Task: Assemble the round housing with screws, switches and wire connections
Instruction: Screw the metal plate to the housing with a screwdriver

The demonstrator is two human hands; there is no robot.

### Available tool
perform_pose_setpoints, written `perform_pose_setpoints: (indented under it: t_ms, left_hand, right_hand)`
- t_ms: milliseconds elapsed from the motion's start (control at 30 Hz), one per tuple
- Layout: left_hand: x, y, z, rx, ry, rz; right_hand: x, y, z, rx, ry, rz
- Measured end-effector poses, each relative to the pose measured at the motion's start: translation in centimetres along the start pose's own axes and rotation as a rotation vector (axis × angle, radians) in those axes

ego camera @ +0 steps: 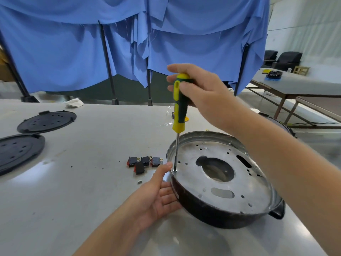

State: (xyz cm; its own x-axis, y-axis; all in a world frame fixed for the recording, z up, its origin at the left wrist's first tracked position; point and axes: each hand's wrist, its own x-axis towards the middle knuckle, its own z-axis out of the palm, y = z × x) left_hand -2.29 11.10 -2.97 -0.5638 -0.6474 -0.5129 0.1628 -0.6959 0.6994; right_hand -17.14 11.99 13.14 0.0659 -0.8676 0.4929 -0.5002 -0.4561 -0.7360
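The round housing (228, 183), black outside with a silver perforated plate inside, lies on the table at the right. My right hand (201, 91) grips the yellow-green handle of a screwdriver (179, 108) held upright, its tip on a screw (175, 170) at the plate's left edge. My left hand (158, 193) rests palm-up against the housing's left wall, thumb touching the rim beside the screw. Several black and red rocker switches (144, 162) lie just left of the housing.
Two black round covers (47, 121) (17, 151) lie at the table's left. A white rag (74, 102) sits at the far edge. A small metal piece (140, 181) lies near my left thumb. Blue cloth hangs behind; another table (295, 85) stands at the right.
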Motion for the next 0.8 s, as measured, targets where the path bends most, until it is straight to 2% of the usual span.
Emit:
perform_pose_setpoints:
  t_ms: [100,200,267,367,433,500,600,667,800]
  left_hand:
    - [-0.1,-0.1,0.0,-0.009,-0.005,0.002]
    - [-0.1,0.0,0.0,-0.01,-0.011,0.0]
    - [-0.2,0.0,0.0,0.0,-0.009,0.001]
    - [-0.2,0.0,0.2,0.005,0.001,-0.001]
    - [-0.3,0.1,0.2,0.006,0.008,-0.002]
    - [-0.3,0.0,0.2,0.014,0.009,-0.005]
    - [-0.3,-0.1,0.2,0.015,0.001,-0.007]
    - [-0.2,-0.1,0.3,0.014,0.003,-0.001]
    - [-0.1,-0.1,0.4,0.029,0.012,0.008]
  right_hand:
    - [0.0,0.2,0.1,-0.184,0.149,-0.116]
    - [-0.2,0.8,0.9,-0.364,0.279,-0.128]
    - [-0.2,0.9,1.5,-0.272,0.241,-0.072]
    - [-0.1,0.8,1.8,0.196,0.098,0.069]
    - [-0.3,0.8,1.4,0.373,0.056,0.079]
    - [-0.7,1.2,1.2,0.365,0.094,0.008]
    - [-1.4,2.2,1.4,0.066,0.284,-0.102]
    - [-1.7,2.5,1.8,-0.023,0.353,-0.14]
    - [-2.0,3.4,2.8,0.058,0.193,0.021]
